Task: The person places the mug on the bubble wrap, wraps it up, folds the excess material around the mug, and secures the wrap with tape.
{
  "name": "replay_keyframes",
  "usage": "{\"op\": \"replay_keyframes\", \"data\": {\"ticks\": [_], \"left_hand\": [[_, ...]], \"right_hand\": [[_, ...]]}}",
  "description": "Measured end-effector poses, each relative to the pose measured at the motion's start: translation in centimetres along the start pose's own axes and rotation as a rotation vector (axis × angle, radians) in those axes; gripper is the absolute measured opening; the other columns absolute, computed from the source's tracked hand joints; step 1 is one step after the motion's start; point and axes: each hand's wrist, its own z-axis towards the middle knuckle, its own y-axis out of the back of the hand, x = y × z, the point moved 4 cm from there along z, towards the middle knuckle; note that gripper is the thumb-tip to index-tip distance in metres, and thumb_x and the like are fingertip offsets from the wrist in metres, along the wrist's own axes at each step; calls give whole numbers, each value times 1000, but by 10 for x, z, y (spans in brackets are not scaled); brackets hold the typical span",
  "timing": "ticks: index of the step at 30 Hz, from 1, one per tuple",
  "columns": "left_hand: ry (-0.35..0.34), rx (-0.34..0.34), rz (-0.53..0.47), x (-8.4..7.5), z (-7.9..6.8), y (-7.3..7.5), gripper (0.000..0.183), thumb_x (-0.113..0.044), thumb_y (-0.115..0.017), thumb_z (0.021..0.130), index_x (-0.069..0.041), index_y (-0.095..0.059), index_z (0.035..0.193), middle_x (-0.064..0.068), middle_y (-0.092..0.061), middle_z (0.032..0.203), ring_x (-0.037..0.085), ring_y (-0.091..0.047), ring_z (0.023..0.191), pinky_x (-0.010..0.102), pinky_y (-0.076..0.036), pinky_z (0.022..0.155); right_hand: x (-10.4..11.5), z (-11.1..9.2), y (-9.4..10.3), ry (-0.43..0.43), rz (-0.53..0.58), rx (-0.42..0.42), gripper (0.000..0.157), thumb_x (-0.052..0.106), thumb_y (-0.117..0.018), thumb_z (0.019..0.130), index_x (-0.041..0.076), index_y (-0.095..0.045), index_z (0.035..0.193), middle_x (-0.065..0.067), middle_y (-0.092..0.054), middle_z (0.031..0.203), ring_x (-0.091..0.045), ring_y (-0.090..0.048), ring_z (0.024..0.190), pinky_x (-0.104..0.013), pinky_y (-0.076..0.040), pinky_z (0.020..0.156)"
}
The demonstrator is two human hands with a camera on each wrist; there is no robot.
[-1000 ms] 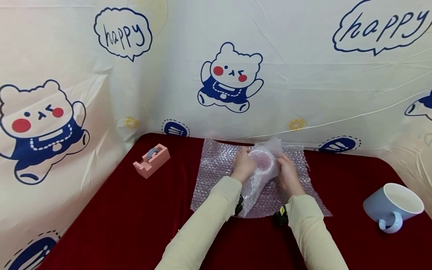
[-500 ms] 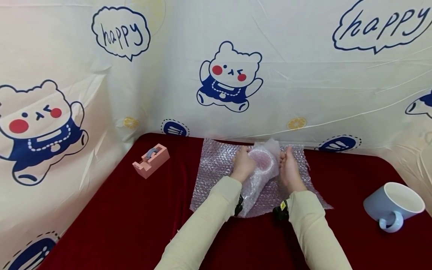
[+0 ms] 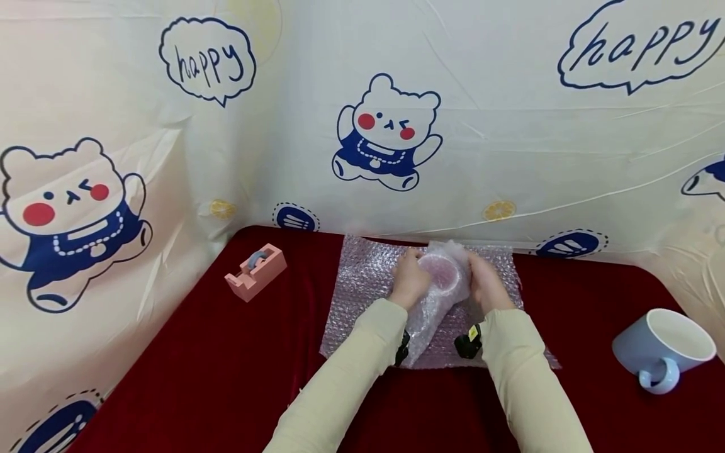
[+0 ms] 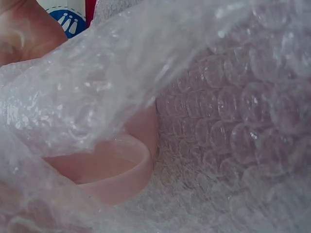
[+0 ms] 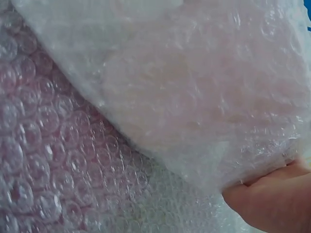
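Note:
A pink mug [image 3: 443, 274] stands partly wrapped in bubble wrap [image 3: 362, 277] on the table, its round mouth showing through the film. My left hand [image 3: 409, 278] grips the wrapped mug at its left side, fingers bent by the rim. On the other side my right hand [image 3: 486, 283] holds the wrap against the mug, its fingertips hidden behind the film. The left wrist view shows the mug's bare handle [image 4: 124, 179] under a fold of wrap. In the right wrist view, part of the right hand [image 5: 272, 199] presses on the folded edge of the wrap.
A pink tape dispenser [image 3: 256, 272] with a blue roll sits at the left on the dark red cloth [image 3: 226, 371]. To the right, a light blue mug [image 3: 659, 349] leans tilted, handle toward me. A printed white curtain [image 3: 481, 126] closes off the back and sides.
My right hand let go of the wrap and straightened, then came back in against the mug's right side. The upright flap of wrap behind the mug is lower. The left hand stays in place.

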Motion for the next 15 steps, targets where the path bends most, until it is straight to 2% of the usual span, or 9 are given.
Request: {"op": "replay_keyframes", "data": {"ticks": [2,5,7,8,10,15], "left_hand": [[-2,0,-1,0,0,0,49,9,-58,74,-7,-56,120,20,-56,123,38,-47,113,43,-43,93],[5,7,-4,0,0,1,49,8,-58,75,-7,-56,122,20,-55,124,38,-46,114,44,-43,95],[12,12,-4,0,1,1,50,8,-58,76,-7,-55,123,19,-55,124,38,-47,115,44,-43,95],[16,16,-4,0,1,1,50,8,-58,77,-7,-55,124,20,-55,125,38,-46,116,45,-43,96],[13,17,5,1,2,1,50,7,-57,77,-7,-55,125,19,-56,125,38,-47,116,45,-43,96],[8,25,8,3,4,2,50,8,-55,77,-8,-56,125,19,-58,124,39,-50,117,45,-43,97]], "right_hand": [[2,-1,-1,-6,-41,-14,17,33,-48,96,20,-58,96,9,-55,101,-8,-49,99,-26,-39,98],[3,-1,-1,-10,-120,-45,46,39,-50,95,8,-49,129,-8,-48,134,-21,-44,125,-35,-30,114],[3,-1,-1,-9,-173,-47,66,43,-49,96,3,-32,146,-17,-30,152,-29,-32,139,-40,-23,119],[3,-1,-1,-7,-196,-49,73,45,-49,96,1,-26,149,-18,-23,156,-31,-27,142,-42,-22,119],[3,-1,0,-1,-244,-55,76,47,-49,96,4,-21,151,-18,-16,159,-34,-23,145,-44,-21,119],[3,-3,0,12,-353,-68,73,50,-47,96,6,-28,150,-18,-21,158,-37,-28,143,-46,-25,117]]}}
